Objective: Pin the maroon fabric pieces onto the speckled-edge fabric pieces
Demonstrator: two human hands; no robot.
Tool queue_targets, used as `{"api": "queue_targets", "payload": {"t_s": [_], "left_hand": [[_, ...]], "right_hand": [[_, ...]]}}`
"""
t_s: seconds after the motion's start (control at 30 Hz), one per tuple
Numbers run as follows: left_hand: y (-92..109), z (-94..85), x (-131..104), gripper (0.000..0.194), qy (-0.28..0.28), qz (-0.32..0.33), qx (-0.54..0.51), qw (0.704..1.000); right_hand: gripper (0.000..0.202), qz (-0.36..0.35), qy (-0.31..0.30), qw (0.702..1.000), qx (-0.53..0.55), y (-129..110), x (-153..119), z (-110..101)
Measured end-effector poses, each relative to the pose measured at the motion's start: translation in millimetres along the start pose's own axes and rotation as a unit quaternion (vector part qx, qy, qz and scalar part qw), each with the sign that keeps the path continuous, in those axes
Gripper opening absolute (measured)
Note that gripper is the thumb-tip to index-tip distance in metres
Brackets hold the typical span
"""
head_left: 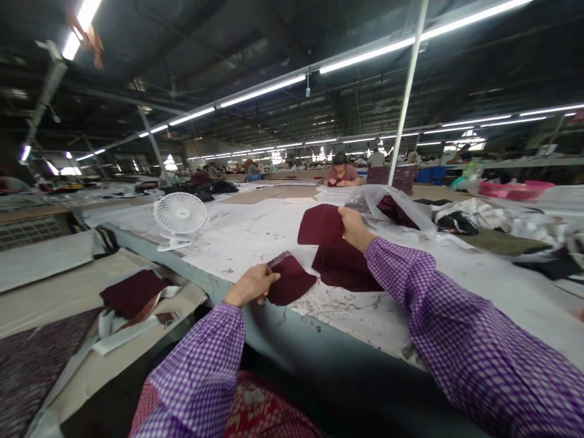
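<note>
Two cut maroon fabric panels, one to each of your hands.

Item: left panel (294,283), maroon, a grey speckled strip along its upper edge; at the near edge of the counter (219,246). Your left hand (254,285) has its grip closed on the panel's left side, thumb on top.

Item: right panel (319,226), maroon, plain; it looks raised off the surface. Your right hand (356,229) has its grip pinched at the upper right corner.

Item: maroon fabric pile (344,267), beneath the right panel and beside your right forearm; piece count cannot be told.

Item: clear plastic bag (413,210), maroon fabric inside, beyond your right hand.

Item: white fan (180,213), at the counter's left edge; whether it runs cannot be told.

Item: folded maroon cloth (134,293), lower left, off the counter.

Item: co-worker (342,175), seated across from you.

Risks, as judged: the left panel lies near the counter's edge, so a loosened grip could let it slide off. The right panel is held at one corner only; it could droop, fold or twist. Your right sleeve (406,267), close against the pile, could drag its pieces askew. Similar colours invite mixing held panels with the pile. Air from the fan, if running, could lift loose edges.
</note>
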State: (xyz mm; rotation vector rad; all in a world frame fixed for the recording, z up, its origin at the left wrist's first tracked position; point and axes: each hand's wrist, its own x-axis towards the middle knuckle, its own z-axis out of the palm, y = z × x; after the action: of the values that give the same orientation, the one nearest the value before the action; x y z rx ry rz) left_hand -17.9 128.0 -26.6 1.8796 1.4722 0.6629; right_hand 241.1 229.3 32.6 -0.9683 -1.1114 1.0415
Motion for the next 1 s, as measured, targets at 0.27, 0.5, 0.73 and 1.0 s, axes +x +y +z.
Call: {"api": "queue_targets", "payload": {"t_s": [0.27, 0.5, 0.73, 1.0], "left_hand": [[12.0, 5.4, -12.5, 0.024, 0.053, -0.014, -0.013, 0.998], [-7.7, 7.6, -29.4, 0.07, 0.052, -0.021, -0.388, 0.92], [-20.3, 27.8, -40.5, 0.042, 0.066, -0.001, -0.549, 0.833], [-19.0, 33.5, -62.1, 0.038, 0.153, 0.054, -0.548, 0.82]], "right_hand": [[0.011, -0.077, 0.007, 0.995, -0.056, -17.2, -25.4, 9.3], [0.03, -0.238, -0.259, 0.841, -0.41, -1.3, -73.8, 45.6], [0.025, -0.321, -0.554, 0.674, -0.369, 65.9, -90.6, 53.9], [0.036, -0.241, -0.344, 0.817, -0.396, -0.4, -107.0, 63.0]]}}
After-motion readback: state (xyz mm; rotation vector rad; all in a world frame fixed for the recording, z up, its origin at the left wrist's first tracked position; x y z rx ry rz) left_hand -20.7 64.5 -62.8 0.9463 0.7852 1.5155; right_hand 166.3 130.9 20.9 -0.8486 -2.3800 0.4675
